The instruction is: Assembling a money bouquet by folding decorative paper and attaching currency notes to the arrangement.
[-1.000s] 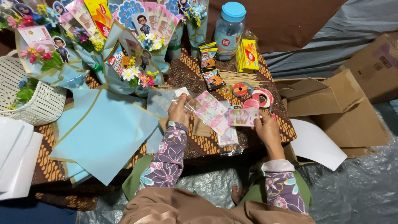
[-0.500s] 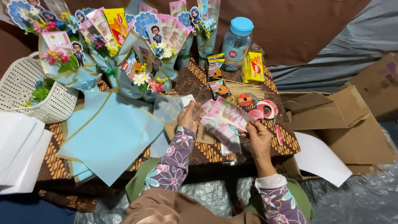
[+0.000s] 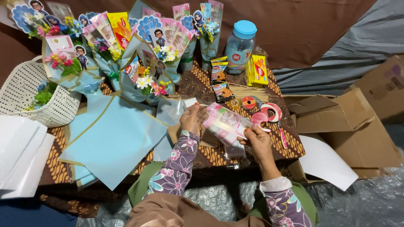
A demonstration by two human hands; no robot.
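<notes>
Above the near edge of the table (image 3: 290, 145), both hands hold a flat pink-and-white packet (image 3: 225, 124) sheathed in clear film. The left hand (image 3: 191, 120) is closed on the packet's left end, fingers curled over the top; the right hand (image 3: 254, 138) pinches its lower right corner between thumb and fingers. The packet is rectangular, printed in pink and pale tones, tilted down toward the right, and held just clear of the patterned brown cloth. Left of it lie large pale blue sheets (image 3: 113, 143) edged in gold; their exact number cannot be told. Along the far edge stand wrapped bouquets (image 3: 160, 46) with paper cartoon figures and small flowers, at least six, overlapping. One clear jar with a blue lid (image 3: 240, 46) stands beside one yellow pack (image 3: 257, 69) and two small dark snack packets (image 3: 219, 80). One bundle of thin wooden sticks (image 3: 248, 90) lies nearby, with three tape rolls (image 3: 271, 111) near the right hand. One white woven basket (image 3: 29, 96) sits at far left.
</notes>
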